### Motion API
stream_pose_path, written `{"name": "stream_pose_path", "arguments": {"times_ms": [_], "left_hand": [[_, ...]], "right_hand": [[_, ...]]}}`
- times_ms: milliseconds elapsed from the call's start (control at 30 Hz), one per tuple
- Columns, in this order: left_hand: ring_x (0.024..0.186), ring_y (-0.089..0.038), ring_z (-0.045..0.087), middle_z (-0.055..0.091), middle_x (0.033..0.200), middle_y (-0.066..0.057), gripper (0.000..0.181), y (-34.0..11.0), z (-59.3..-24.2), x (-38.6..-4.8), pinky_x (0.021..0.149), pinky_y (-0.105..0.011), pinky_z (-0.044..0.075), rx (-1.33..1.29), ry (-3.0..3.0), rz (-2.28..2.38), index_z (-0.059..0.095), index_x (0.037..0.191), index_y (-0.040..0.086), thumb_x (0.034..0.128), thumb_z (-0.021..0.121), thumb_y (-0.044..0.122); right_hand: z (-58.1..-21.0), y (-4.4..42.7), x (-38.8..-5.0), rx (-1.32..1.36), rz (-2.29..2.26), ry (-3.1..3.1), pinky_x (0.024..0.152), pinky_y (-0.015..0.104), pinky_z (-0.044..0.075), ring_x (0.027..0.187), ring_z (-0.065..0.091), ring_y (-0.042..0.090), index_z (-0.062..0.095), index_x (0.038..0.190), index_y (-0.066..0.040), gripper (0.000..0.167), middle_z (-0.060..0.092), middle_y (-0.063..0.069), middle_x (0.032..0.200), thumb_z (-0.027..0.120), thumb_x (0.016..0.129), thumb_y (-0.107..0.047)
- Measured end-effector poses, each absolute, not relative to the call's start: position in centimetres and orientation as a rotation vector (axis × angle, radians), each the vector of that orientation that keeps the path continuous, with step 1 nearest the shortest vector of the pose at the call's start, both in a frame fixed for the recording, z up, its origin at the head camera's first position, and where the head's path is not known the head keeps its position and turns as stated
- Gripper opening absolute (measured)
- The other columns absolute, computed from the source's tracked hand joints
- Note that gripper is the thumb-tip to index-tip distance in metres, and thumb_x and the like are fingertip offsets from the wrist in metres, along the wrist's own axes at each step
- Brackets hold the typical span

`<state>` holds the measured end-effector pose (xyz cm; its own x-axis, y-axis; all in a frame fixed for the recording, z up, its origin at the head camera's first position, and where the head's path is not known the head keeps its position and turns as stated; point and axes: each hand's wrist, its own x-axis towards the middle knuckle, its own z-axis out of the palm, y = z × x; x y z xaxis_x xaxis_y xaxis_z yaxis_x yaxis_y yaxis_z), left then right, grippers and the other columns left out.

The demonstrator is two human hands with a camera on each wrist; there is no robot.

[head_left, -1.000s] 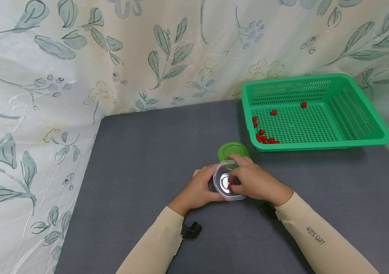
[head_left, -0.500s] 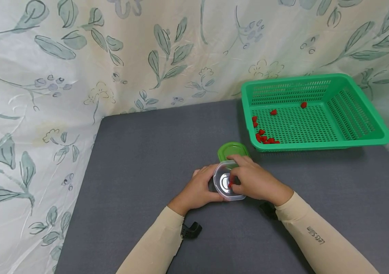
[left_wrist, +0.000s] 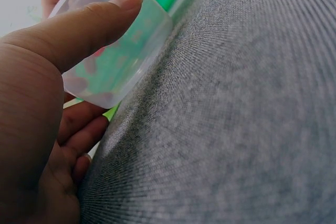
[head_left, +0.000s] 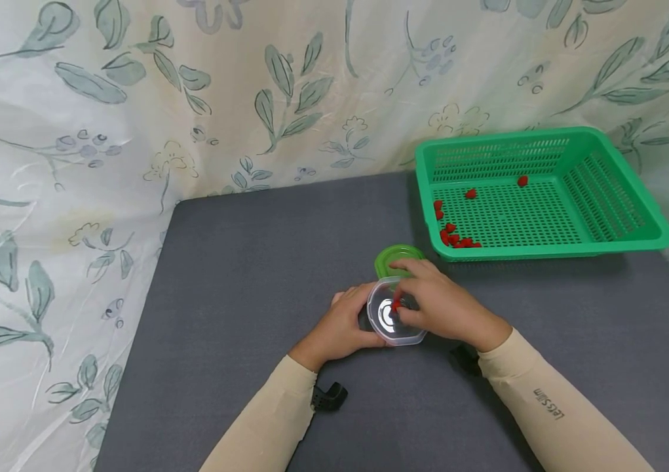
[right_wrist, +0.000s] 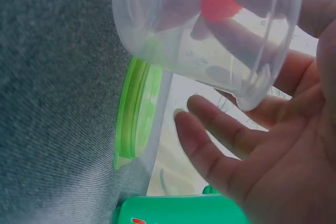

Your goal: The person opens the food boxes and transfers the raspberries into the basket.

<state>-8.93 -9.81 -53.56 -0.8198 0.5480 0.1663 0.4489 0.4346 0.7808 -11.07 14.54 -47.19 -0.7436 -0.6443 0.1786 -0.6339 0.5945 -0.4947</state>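
Note:
My left hand (head_left: 343, 328) holds a clear plastic tub (head_left: 390, 333), thumb and fingers round its side. In the left wrist view, the thumb (left_wrist: 105, 22) lies along the wall of the tub. My right hand (head_left: 443, 305) reaches into the tub's open top and pinches a small red strawberry-like piece (right_wrist: 219, 3) between thumb and forefinger. Its other fingers (right_wrist: 202, 142) stay outside the tub. Just behind the tub lies a green lid (head_left: 393, 254), partly hidden by the right hand.
A green perforated basket (head_left: 546, 252) stands at the back right. Several red pieces (head_left: 454, 239) lie in it, mostly by its left side. The grey tabletop (head_left: 251, 275) meets a leaf-patterned curtain (head_left: 310, 98) at the back and left.
My right hand, with the red piece, has risen slightly inside the tub and shifted a little away from me. The left hand and the tub have stayed in place.

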Motion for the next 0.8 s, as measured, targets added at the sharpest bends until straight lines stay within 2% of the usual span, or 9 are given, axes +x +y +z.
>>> {"name": "stream_pose_path", "arguments": {"times_ms": [300, 633, 800], "left_hand": [[0.14, -0.009, 0.05, 0.059, 0.153, 0.008, 0.1, -9.7, -53.4, -8.7, 0.107, -0.049, 0.033, 0.88, 2.572, 1.337, 0.048, 0.164, 0.023, 0.0795, 0.101, 0.034], [0.14, -0.007, 0.049, 0.057, 0.154, 0.011, 0.1, -9.6, -53.5, -8.7, 0.108, -0.047, 0.033, 0.862, 2.569, 1.318, 0.047, 0.164, 0.026, 0.0803, 0.101, 0.035], [0.139, -0.008, 0.05, 0.057, 0.154, 0.011, 0.101, -9.6, -53.4, -8.7, 0.106, -0.047, 0.033, 0.864, 2.572, 1.333, 0.048, 0.164, 0.027, 0.0791, 0.101, 0.035]], "right_hand": [[-46.5, 14.9, -11.1, -1.176, -1.039, 2.789, 0.093, 0.05, 0.052, 0.124, 0.056, 0.037, 0.078, 0.097, -0.011, 0.011, 0.061, 0.017, 0.144, 0.081, 0.088, -0.005], [-45.9, 15.3, -11.1, -1.227, -1.294, 2.795, 0.097, 0.049, 0.05, 0.126, 0.059, 0.028, 0.078, 0.104, -0.011, 0.018, 0.066, 0.008, 0.136, 0.078, 0.089, 0.0], [-45.7, 15.5, -11.2, -1.253, -1.399, 2.834, 0.095, 0.041, 0.05, 0.123, 0.062, 0.027, 0.078, 0.106, -0.009, 0.021, 0.068, 0.007, 0.131, 0.08, 0.089, 0.002]]}}
